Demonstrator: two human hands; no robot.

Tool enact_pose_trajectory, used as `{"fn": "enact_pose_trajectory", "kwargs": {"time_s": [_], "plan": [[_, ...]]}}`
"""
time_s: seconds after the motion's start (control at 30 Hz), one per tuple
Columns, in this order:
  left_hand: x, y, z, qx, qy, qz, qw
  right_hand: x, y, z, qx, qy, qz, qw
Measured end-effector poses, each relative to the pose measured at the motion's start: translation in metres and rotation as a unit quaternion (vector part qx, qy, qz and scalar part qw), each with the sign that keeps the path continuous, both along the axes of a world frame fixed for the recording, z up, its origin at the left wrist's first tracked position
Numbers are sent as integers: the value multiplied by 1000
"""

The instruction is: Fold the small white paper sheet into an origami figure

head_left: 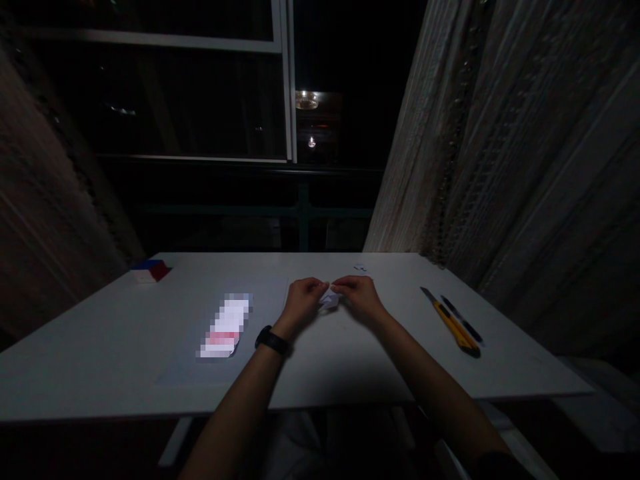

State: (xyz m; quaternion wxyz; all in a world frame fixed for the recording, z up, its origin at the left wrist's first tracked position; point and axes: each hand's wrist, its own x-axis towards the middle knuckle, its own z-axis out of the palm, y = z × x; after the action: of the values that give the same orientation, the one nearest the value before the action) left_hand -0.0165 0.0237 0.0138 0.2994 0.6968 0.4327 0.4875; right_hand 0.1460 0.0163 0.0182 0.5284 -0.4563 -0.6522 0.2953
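A small folded piece of white paper point(329, 299) is held just above the middle of the table. My left hand point(304, 303) pinches its left side, and a dark watch is on that wrist. On the other side my right hand point(361, 297) pinches the paper, thumb and fingers close together. The two sets of fingertips nearly meet at the paper's top. The dim light hides the finer folds.
A white table point(100, 360) carries a lit phone point(227, 327) on a large pale sheet point(185, 367). To the right lie a yellow utility knife point(453, 327) and a pen point(463, 320). Small paper scraps point(361, 269) and a colored cube point(150, 271) sit farther back.
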Motion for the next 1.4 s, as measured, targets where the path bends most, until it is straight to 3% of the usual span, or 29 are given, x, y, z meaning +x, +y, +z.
{"fn": "enact_pose_trajectory", "kwargs": {"time_s": [0.5, 0.87, 1.03, 1.23, 1.4], "plan": [[0, -4, 5, -40, -20, -9, 999, 1, -1, 0, -35, 14, 17, 999], [4, -5, 5, -122, -99, -32, 987, 4, 3, -5, -30, 30, 0, 999], [3, -6, 6, -148, -143, -40, 978, 3, 3, -5, -47, 69, 32, 996], [3, -1, 3, -137, -211, 23, 968, -5, -2, -1, -56, 132, 109, 984], [5, 0, 2, -116, -189, 22, 975, -9, 1, -11, -31, 99, 48, 993]]}}
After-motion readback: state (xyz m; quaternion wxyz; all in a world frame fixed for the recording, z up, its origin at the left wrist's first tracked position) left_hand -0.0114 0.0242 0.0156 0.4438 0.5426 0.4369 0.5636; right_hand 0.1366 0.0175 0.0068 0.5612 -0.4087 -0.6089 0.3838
